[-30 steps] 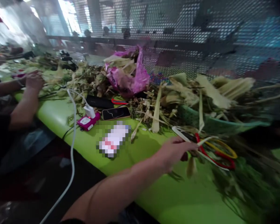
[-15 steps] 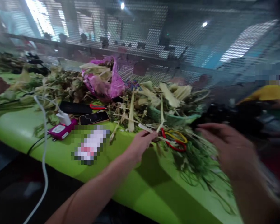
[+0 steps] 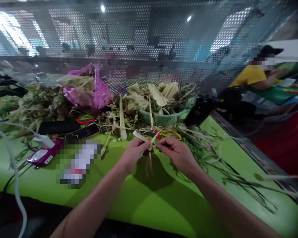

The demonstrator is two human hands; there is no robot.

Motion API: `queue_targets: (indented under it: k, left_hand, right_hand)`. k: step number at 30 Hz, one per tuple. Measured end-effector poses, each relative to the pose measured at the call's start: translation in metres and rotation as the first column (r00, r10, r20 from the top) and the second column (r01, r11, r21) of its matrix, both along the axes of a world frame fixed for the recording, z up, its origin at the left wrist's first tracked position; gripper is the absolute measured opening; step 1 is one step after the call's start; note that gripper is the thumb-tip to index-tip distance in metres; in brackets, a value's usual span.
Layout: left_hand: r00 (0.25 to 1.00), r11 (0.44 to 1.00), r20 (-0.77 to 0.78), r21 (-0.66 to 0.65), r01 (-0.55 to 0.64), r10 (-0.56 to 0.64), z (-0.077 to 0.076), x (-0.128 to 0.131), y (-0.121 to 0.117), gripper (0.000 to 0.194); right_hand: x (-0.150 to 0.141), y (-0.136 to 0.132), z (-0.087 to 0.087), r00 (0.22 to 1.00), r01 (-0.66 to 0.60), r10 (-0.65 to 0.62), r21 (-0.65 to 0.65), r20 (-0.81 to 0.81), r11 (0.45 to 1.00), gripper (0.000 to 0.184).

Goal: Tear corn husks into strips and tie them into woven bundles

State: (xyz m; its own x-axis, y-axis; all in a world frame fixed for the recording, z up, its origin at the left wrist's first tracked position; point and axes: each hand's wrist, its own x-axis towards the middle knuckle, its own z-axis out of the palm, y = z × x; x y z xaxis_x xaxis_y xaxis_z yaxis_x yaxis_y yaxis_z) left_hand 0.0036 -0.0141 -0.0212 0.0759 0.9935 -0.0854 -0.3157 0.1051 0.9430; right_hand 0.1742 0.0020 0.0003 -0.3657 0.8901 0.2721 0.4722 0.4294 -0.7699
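My left hand [image 3: 133,152] is closed in a pinch on a pale dried plant strip [image 3: 139,136], like husk, whose bent pieces stick up above the fingers. Close beside it on the right, my right hand [image 3: 175,151] has its fingertips pinched together at the strip's near end, though what exactly lies between them is partly hidden. Thin fibres hang blurred below both hands. Behind my right hand lie red and yellow scissor-like loop handles [image 3: 173,133], partly covered by the fingers. Green leafy stems [image 3: 198,152] spread on the table to the right.
Dried plant matter fills a green basket [image 3: 161,119] and a pink plastic bag [image 3: 103,96] before a perforated metal screen [image 3: 144,39]. A phone [image 3: 82,132], purple power adapter [image 3: 43,153] and white cable [image 3: 13,172] lie left. A person in yellow [image 3: 250,75] sits right.
My right hand has come in from the right and now meets my left hand at the plant strip. The view has turned to the right, bringing the seated person into clearer sight.
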Motion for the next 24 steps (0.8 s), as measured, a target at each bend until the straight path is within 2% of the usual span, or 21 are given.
queue_targets:
  k: [7, 11, 13, 16, 20, 22, 24]
  left_hand:
    - [0.99, 0.99, 0.124, -0.111, 0.082, -0.069, -0.002, -0.003, 0.0, 0.029]
    - [0.985, 0.994, 0.164, -0.108, -0.035, 0.052, -0.002, -0.004, 0.001, 0.032]
    - [0.985, 0.992, 0.148, -0.094, -0.079, 0.092, -0.003, -0.004, 0.001, 0.034]
    - [0.987, 0.991, 0.108, -0.077, -0.11, 0.118, -0.005, -0.003, 0.001, 0.034]
    - [0.986, 0.991, 0.11, -0.063, -0.115, 0.122, -0.006, -0.001, 0.001, 0.029]
    - [0.985, 0.992, 0.13, -0.071, -0.106, 0.114, -0.005, 0.0, 0.001, 0.026]
    - [0.982, 0.991, 0.147, -0.076, -0.108, 0.119, -0.002, 0.0, 0.0, 0.024]
  right_hand:
    - [-0.001, 0.002, -0.006, 0.996, 0.025, -0.023, 0.022, -0.085, 0.999, 0.015]
    - [0.001, -0.003, -0.004, 0.983, 0.163, -0.144, 0.177, -0.117, 0.971, 0.02]
    - [0.0, -0.006, -0.003, 0.983, 0.175, -0.16, 0.2, -0.086, 0.964, 0.018]
    - [-0.005, -0.011, -0.005, 0.991, 0.128, -0.122, 0.126, -0.057, 0.984, 0.019]
    - [-0.011, -0.01, -0.014, 0.98, 0.041, -0.062, -0.112, -0.189, 0.993, 0.031]
    - [-0.012, -0.007, -0.019, 0.975, -0.032, -0.011, -0.189, -0.221, 0.982, 0.024]
    - [-0.012, -0.005, -0.021, 0.986, -0.055, 0.025, -0.181, -0.165, 0.982, 0.014]
